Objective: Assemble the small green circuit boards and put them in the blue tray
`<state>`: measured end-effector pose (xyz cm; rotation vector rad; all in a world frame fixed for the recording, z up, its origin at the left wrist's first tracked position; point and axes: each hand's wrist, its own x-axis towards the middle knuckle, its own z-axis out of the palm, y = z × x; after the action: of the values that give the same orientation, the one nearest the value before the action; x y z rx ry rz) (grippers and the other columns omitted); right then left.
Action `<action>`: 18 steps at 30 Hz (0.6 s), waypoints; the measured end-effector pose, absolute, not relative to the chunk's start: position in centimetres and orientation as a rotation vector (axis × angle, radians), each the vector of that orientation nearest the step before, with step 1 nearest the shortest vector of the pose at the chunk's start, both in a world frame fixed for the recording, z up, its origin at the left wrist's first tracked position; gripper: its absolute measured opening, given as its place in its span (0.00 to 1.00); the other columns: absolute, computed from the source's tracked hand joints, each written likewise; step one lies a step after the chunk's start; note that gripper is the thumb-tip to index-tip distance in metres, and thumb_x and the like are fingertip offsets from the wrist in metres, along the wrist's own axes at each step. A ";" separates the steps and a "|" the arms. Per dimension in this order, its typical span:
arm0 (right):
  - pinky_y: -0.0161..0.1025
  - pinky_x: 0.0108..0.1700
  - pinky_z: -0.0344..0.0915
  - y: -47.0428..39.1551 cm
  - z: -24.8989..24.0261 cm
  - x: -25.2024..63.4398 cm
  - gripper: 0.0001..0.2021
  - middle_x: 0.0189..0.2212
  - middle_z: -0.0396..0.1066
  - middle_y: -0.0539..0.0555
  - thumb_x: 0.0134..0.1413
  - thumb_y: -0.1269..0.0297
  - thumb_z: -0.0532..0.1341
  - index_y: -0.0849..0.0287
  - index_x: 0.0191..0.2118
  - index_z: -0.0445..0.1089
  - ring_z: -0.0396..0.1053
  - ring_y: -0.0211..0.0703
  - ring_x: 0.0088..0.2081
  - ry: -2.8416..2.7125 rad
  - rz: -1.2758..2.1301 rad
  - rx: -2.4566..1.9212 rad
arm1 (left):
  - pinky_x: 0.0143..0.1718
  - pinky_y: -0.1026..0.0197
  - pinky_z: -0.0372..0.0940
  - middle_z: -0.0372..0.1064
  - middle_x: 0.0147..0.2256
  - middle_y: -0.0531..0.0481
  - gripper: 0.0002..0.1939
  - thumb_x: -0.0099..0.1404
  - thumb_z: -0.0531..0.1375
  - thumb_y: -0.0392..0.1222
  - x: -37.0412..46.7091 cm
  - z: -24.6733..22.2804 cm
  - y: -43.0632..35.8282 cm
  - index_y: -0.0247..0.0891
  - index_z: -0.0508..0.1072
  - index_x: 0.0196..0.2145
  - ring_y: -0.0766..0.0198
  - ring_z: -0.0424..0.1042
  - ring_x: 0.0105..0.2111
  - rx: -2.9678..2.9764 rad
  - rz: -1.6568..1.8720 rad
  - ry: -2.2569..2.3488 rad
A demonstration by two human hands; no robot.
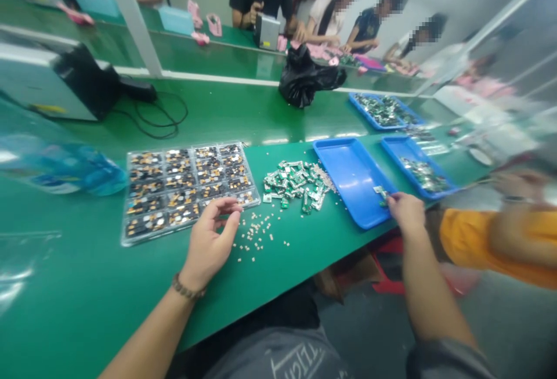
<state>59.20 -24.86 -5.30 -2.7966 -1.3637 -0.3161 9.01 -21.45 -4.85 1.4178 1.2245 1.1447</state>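
My right hand (407,212) pinches a small green circuit board (382,194) over the near right end of a blue tray (354,173). Loosely curled, my left hand (214,238) is beside the near right corner of a clear compartment tray (126,225), with its thumb apart from the fingers and nothing visible in it. Small black, orange and silver parts (180,198) fill that tray's compartments. Between the two trays lies a heap of green and silver circuit boards (298,184). Tiny pale pieces (256,234) are scattered on the green table (278,274) near my left hand.
Two more blue trays (385,144) with boards stand at the right, near a co-worker's orange sleeve (491,242). A black plastic bag (304,80) sits farther back. At left are a machine with a cable (167,135) and a bluish plastic bag (65,164). Several people work opposite.
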 end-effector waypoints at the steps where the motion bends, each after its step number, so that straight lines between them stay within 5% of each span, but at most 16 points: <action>1: 0.43 0.37 0.63 -24.9 -5.0 57.3 0.15 0.34 0.76 0.67 0.55 0.62 0.57 0.65 0.39 0.78 0.73 0.54 0.36 -1.393 -0.372 -2.722 | 0.42 0.60 0.68 0.71 0.42 0.45 0.15 0.65 0.59 0.45 9.0 -4.9 -21.4 0.39 0.67 0.48 0.60 0.71 0.43 1.421 1.137 1.227; 4: 0.41 0.44 0.63 -24.6 -4.3 48.9 0.15 0.37 0.76 0.62 0.59 0.61 0.54 0.62 0.38 0.77 0.72 0.50 0.40 -1.726 -0.241 -2.281 | 0.42 0.60 0.67 0.71 0.42 0.46 0.15 0.65 0.59 0.46 9.2 -4.9 -21.4 0.39 0.68 0.48 0.60 0.71 0.43 1.437 1.092 1.231; 6: 0.38 0.42 0.64 -24.1 -4.3 42.8 0.14 0.35 0.76 0.56 0.60 0.57 0.55 0.56 0.36 0.76 0.72 0.45 0.37 -1.919 0.101 -2.063 | 0.42 0.60 0.67 0.72 0.42 0.46 0.15 0.65 0.59 0.46 9.3 -4.9 -21.4 0.39 0.68 0.48 0.61 0.71 0.42 1.463 1.071 1.242; 9: 0.37 0.34 0.62 -23.1 -4.9 37.1 0.14 0.30 0.74 0.54 0.54 0.51 0.61 0.56 0.35 0.74 0.70 0.44 0.31 -1.866 0.176 -2.147 | 0.42 0.61 0.66 0.72 0.41 0.47 0.15 0.65 0.59 0.46 9.4 -5.0 -21.4 0.39 0.69 0.48 0.61 0.71 0.42 1.508 1.069 1.260; 14: 0.36 0.32 0.62 -23.4 -3.9 36.7 0.09 0.24 0.71 0.51 0.55 0.60 0.59 0.58 0.34 0.73 0.67 0.41 0.26 -1.667 0.323 -2.099 | 0.42 0.61 0.67 0.72 0.40 0.47 0.14 0.65 0.59 0.46 9.3 -4.9 -21.7 0.39 0.70 0.47 0.61 0.72 0.41 1.501 1.100 1.265; 18: 0.35 0.26 0.62 -24.9 -2.3 35.6 0.14 0.24 0.72 0.51 0.56 0.55 0.60 0.60 0.40 0.73 0.66 0.39 0.23 -1.454 0.657 -1.835 | 0.39 0.61 0.68 0.72 0.40 0.45 0.16 0.64 0.60 0.47 9.4 -4.6 -21.9 0.38 0.70 0.46 0.61 0.72 0.39 1.401 1.049 1.170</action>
<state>35.59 -24.93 -2.28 -1.8348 -1.4540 0.6573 9.41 -21.93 -4.60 1.4009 1.1700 1.0487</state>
